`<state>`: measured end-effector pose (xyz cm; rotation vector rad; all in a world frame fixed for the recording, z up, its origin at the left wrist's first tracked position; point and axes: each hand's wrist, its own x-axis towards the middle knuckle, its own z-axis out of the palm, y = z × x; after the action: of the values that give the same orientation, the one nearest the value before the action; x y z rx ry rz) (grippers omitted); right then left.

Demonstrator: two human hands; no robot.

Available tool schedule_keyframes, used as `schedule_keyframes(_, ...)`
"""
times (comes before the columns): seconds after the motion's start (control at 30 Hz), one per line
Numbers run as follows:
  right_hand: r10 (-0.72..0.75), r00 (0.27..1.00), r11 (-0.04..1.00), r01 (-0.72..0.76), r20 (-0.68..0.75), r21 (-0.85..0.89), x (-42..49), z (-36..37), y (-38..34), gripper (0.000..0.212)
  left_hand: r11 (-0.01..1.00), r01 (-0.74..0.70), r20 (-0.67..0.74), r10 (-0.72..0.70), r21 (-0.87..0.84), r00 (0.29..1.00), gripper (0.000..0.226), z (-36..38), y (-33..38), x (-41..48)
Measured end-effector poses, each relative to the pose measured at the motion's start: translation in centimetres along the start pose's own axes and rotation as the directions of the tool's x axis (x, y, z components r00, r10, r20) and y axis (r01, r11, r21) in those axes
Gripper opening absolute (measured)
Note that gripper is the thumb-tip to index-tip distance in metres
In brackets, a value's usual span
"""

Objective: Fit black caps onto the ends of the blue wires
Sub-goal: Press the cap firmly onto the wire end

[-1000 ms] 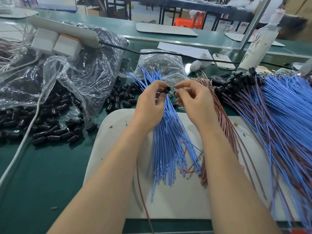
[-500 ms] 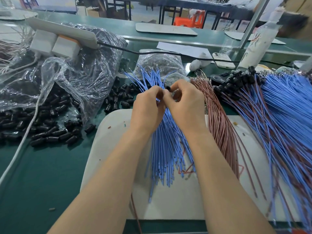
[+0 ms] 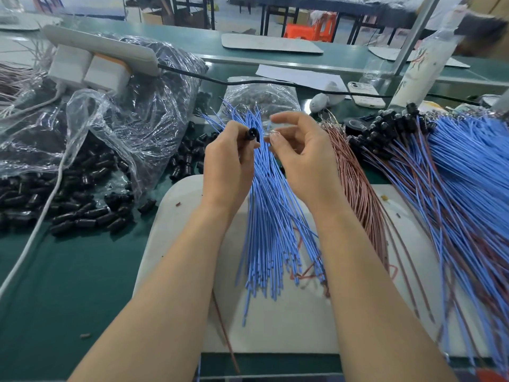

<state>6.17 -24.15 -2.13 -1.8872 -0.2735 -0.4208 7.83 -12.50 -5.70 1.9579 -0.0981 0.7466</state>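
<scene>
Aloft above blue wires (image 3: 275,230): left hand (image 3: 228,166) around black cap (image 3: 252,132), right hand (image 3: 303,158) half-curled.

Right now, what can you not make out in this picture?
Head view:
What the right hand pinches: blurred, hidden by its fingertips.
Inside of the black cap in the left hand: too small.
Right heap of blue wires: cut off by the frame edge.
Label of the white bottle: blurred.
</scene>
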Motion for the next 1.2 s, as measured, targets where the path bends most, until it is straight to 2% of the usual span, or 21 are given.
schedule_keyframes(0.13,-0.031,0.999,0.998,0.032,-0.017,0.06,0.0,-0.1,-0.3,0.013,1.0,-0.03,-0.014,0.03,0.008,0.999,0.003,-0.1,0.0,0.0)
schedule_keyframes(0.33,-0.06,0.998,0.997,0.061,-0.023,0.042,0.0,-0.1,-0.6,0.012,0.998,-0.041,-0.018,0.042,0.039,0.999,0.001,0.0,0.1,0.0)
schedule_keyframes(0.73,-0.186,0.981,0.959,0.168,-0.061,-0.227,-0.4,0.3,-0.5,0.006,0.987,-0.043,0.019,0.04,0.154,0.999,0.009,-0.1,0.5,-0.2)
schedule_keyframes(1.03,-0.118,0.991,0.942,0.092,-0.062,-0.322,-0.2,-0.1,0.0,0.008,0.95,-0.116,0.089,0.094,0.29,0.992,0.013,0.0,0.5,-0.4)
schedule_keyframes(1.2,-0.019,0.999,0.961,0.008,-0.035,-0.276,0.7,-1.5,1.3,0.008,0.983,-0.126,0.253,0.089,0.133,0.963,0.02,-0.2,0.7,-0.3)
